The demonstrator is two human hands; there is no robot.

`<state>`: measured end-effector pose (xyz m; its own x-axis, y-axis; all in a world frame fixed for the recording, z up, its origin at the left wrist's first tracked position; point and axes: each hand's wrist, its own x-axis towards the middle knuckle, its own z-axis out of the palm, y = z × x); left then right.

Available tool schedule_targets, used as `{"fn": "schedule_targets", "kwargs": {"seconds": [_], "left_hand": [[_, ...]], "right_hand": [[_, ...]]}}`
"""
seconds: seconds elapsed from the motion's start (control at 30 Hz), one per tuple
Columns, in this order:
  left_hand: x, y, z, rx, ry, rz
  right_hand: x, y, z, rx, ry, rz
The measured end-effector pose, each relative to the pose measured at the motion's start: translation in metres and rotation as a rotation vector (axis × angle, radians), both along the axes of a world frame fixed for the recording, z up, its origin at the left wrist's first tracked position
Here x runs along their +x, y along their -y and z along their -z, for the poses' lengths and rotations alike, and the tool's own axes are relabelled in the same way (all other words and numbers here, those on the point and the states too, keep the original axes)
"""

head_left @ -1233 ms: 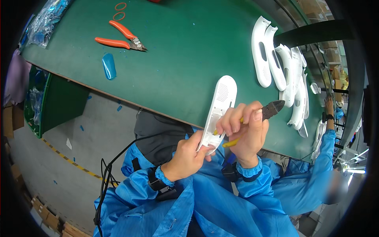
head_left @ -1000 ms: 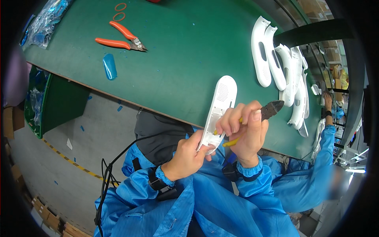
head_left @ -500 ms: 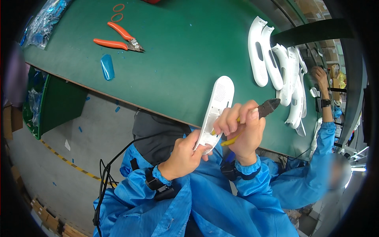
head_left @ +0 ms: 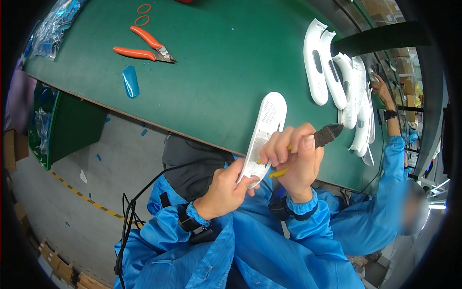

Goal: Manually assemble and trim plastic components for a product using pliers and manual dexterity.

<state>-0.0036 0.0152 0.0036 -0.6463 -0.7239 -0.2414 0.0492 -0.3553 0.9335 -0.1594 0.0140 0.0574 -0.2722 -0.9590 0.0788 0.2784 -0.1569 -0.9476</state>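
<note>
My left hand (head_left: 223,190) is closed round the near end of a long white plastic shell (head_left: 267,115), thumb pressed on its inner side. The shell is tilted, its rounded far end with a patch of small holes reaching over the table edge. In my right hand (head_left: 299,159) are yellow-handled cutting pliers (head_left: 328,135), their dark jaws pointing away to the right. The fingers of that hand curl over the shell's middle and hide part of it, along with much of the yellow handles.
Orange-handled cutters (head_left: 150,49), orange rings (head_left: 142,20) and a blue film piece (head_left: 130,82) lie on the green table (head_left: 211,62). Several white curved shells (head_left: 315,65) are grouped at the right. Beyond them a co-worker's hand (head_left: 381,89) reaches in. Clear plastic bags (head_left: 54,31) lie far left.
My hands, the white shell and the pliers stay almost unmoved. The co-worker's hand at the right has moved farther back, toward the table's far side.
</note>
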Motion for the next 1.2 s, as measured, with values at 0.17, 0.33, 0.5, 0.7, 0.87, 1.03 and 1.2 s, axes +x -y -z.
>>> {"fn": "schedule_targets", "kwargs": {"seconds": [0.17, 0.33, 0.5, 0.7, 0.87, 1.03, 1.2], "left_hand": [[0.001, 0.001, 0.0, -0.006, -0.003, 0.004], [0.001, 0.0, -0.001, -0.014, 0.007, 0.0], [0.0, 0.002, 0.0, -0.017, 0.01, -0.001], [0.0, 0.001, 0.0, -0.02, 0.011, -0.002], [0.0, 0.0, -0.002, -0.014, 0.003, -0.008], [0.0, -0.001, -0.001, 0.031, -0.001, 0.0], [-0.001, -0.002, 0.002, 0.026, -0.035, -0.016]], "right_hand": [[-0.003, -0.001, 0.001, -0.008, 0.044, -0.013], [-0.003, -0.002, 0.0, 0.011, 0.07, 0.007], [-0.003, -0.001, 0.0, 0.019, 0.029, -0.002], [0.0, -0.002, 0.001, -0.015, -0.024, 0.006], [0.007, -0.006, -0.002, -0.039, -0.219, 0.038], [0.007, -0.007, -0.008, -0.133, -0.019, 0.052], [0.013, -0.012, 0.001, -0.145, -0.155, 0.057]]}}
